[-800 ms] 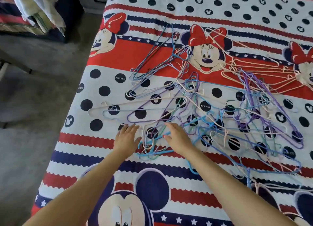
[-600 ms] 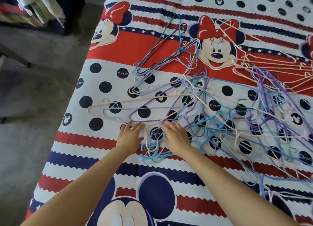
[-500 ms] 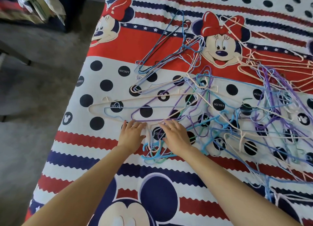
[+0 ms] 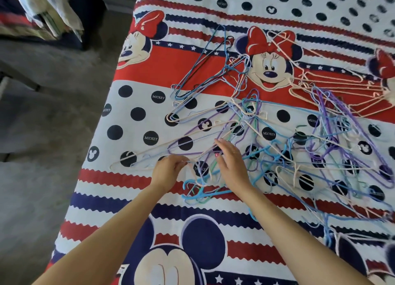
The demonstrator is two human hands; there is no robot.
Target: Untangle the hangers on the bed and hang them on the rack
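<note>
since earlier, left hand now pinches one cream hanger; right hand lies flat.

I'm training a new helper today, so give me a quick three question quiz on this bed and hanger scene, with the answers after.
1. True or false: the hangers are already sorted into neat stacks by colour.
2. Which hand is gripping a hanger wire? A) left hand B) right hand C) neither
3. Fill in the word: the hangers lie on a bed cover printed with cartoon ____.

Key
1. False: they lie tangled across the cover.
2. A: its fingers curl round a pale wire, while the right hand's fingers rest straight on the pile.
3. Mice.
</note>
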